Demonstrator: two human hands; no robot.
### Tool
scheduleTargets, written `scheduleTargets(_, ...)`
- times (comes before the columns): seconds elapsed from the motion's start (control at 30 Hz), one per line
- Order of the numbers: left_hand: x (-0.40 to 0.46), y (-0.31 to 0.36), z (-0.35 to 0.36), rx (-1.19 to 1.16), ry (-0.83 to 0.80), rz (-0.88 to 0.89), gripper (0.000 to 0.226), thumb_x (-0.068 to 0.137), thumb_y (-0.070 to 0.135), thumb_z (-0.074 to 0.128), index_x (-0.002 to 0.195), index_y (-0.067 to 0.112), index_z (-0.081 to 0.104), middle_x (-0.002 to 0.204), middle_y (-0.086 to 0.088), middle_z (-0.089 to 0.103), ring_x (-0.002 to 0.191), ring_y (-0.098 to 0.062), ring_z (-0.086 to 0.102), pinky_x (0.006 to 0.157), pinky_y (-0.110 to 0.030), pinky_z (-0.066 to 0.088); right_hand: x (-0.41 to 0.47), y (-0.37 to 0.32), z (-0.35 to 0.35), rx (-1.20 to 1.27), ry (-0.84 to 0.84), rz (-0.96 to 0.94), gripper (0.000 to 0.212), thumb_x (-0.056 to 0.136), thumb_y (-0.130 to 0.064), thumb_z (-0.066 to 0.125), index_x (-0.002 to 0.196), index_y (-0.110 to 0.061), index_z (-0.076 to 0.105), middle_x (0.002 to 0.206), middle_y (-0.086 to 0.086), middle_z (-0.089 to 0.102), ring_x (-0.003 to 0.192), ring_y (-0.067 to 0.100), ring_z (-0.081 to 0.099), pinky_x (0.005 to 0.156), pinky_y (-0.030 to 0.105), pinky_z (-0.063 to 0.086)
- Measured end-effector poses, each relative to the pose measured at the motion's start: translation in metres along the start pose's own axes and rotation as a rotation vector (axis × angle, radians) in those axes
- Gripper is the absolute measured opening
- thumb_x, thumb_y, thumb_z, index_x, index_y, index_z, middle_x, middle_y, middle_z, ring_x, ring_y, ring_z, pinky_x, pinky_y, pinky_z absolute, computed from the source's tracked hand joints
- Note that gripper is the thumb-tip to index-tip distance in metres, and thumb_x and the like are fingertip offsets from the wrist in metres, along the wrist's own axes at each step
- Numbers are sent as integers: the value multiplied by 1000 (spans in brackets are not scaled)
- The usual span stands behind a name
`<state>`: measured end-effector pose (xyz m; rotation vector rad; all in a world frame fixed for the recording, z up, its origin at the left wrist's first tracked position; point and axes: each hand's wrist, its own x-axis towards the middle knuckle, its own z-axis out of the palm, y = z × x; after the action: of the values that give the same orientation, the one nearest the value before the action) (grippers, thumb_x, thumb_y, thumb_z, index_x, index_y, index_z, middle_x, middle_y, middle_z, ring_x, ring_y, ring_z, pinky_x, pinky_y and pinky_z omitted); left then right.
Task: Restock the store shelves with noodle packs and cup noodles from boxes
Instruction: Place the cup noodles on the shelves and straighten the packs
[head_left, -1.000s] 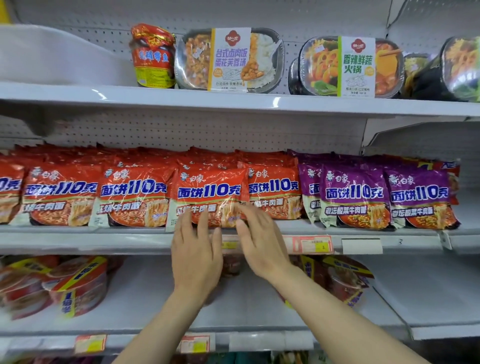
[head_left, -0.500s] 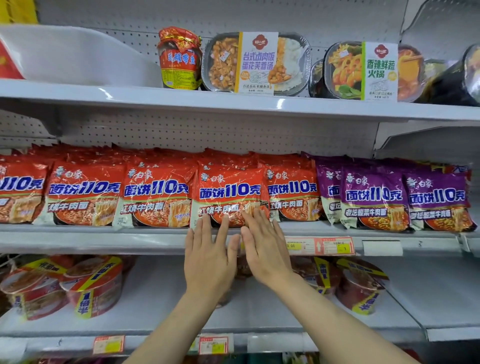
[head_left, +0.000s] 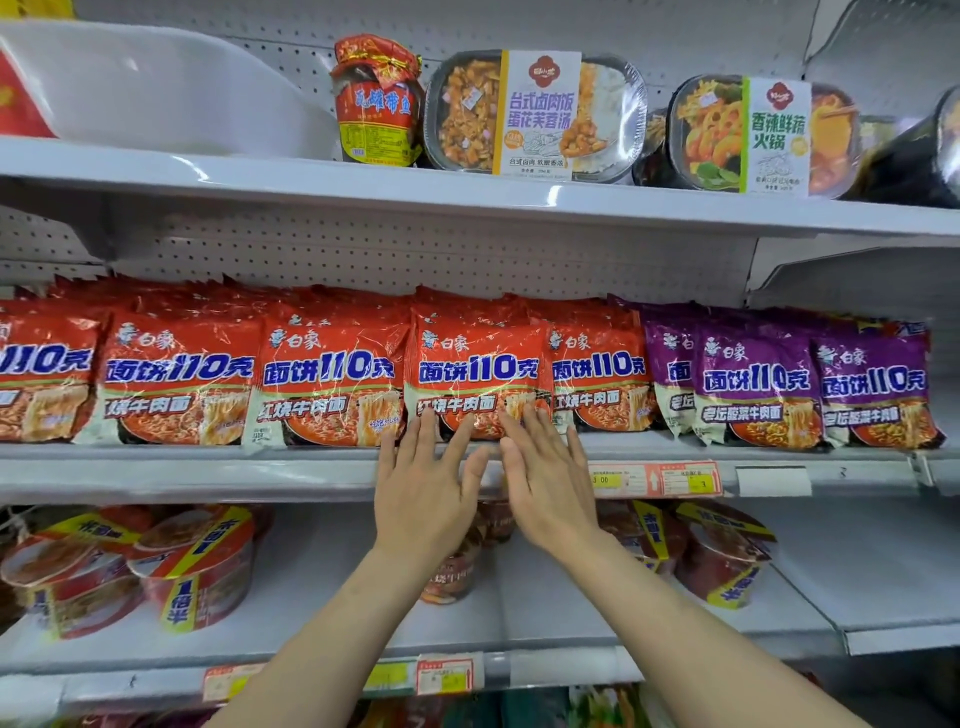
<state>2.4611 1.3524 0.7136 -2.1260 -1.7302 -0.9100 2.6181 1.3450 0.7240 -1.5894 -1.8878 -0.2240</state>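
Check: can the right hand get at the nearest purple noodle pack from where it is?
Probably yes. The right hand lies open on the red noodle pack, and the purple noodle pack faces out two packs to its right, nothing in front of it.

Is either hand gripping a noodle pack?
No: left hand and right hand press straight fingers against the red noodle pack.

Bright, even store lighting from above, with wide-angle bending at the frame edges.

Glare is thrown off the glossy red noodle packs (head_left: 478, 374) in thin white streaks, and a bright highlight is seen on the front edge of the top shelf (head_left: 550, 195). Soft shadow is cast beneath that shelf onto the pegboard back (head_left: 415, 254). The shelf lines are curved towards the left and right edges, where the cup noodles (head_left: 192, 566) on the lower shelf are rendered slightly blurred.
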Motion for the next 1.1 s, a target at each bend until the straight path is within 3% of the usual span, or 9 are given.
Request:
scheduleTargets(0.2, 1, -7, -7, -43, 16, 5, 85, 96, 68, -11, 153, 30, 41, 155, -11, 45, 145, -28, 39, 123, -47, 21, -6, -6, 5, 109, 151, 43, 86, 96, -65, -11, 153, -29, 42, 160, -8, 39, 149, 6, 27, 127, 39, 5)
scheduleTargets(0.47, 11, -2, -8, -35, -17, -50, 103, 82, 72, -27, 161, 22, 15, 163, -9, 29, 151, -25, 28, 126, -45, 14, 1, -6, -2, 60, 55, 53, 78, 95, -65, -2, 158, -29, 28, 162, -9, 34, 151, 8, 24, 127, 41, 6)
scheduleTargets(0.6, 12, 2, -9, -24, -27, -78, 109, 77, 73, -32, 161, 21, 14, 165, -10, 26, 151, -25, 27, 125, -45, 10, 4, -1, -3, 35, 5, 24, 78, 94, -62, -3, 159, -30, 27, 164, -10, 27, 152, 8, 19, 127, 40, 7)
scheduleTargets(0.77, 17, 8, -9, -55, -41, -102, 83, 93, 66, -8, 160, 25, 19, 161, -8, 32, 150, -24, 28, 123, -44, 17, 5, 9, -10, -5, -26, 0, 63, 104, -54, 9, 158, -29, 31, 164, -6, 29, 151, 13, 22, 124, 38, 14)
scheduleTargets(0.9, 26, 1, -11, -29, -70, -65, 103, 83, 69, -31, 157, 27, 26, 164, 0, 27, 151, -22, 24, 122, -47, 18, 12, 6, -13, -28, -24, -9, 57, 106, -50, 18, 156, -26, 34, 162, 0, 30, 148, 21, 29, 121, 42, 22)
scheduleTargets(1.0, 20, 1, -16, -85, -77, -38, 106, 81, 74, -27, 158, 24, 26, 165, -1, 25, 152, -24, 21, 123, -46, 15, 9, 2, -11, -46, -11, -7, 61, 104, -52, 14, 155, -24, 34, 161, 3, 31, 147, 24, 30, 120, 44, 24)
scheduleTargets(1.1, 7, -3, -25, -180, -45, -32, 103, 81, 77, -22, 160, 26, 20, 167, -5, 20, 154, -22, 15, 126, -43, 12, 5, -4, -12, -52, -8, 12, 65, 103, -53, 9, 157, -24, 30, 164, 4, 27, 152, 23, 22, 124, 43, 15)
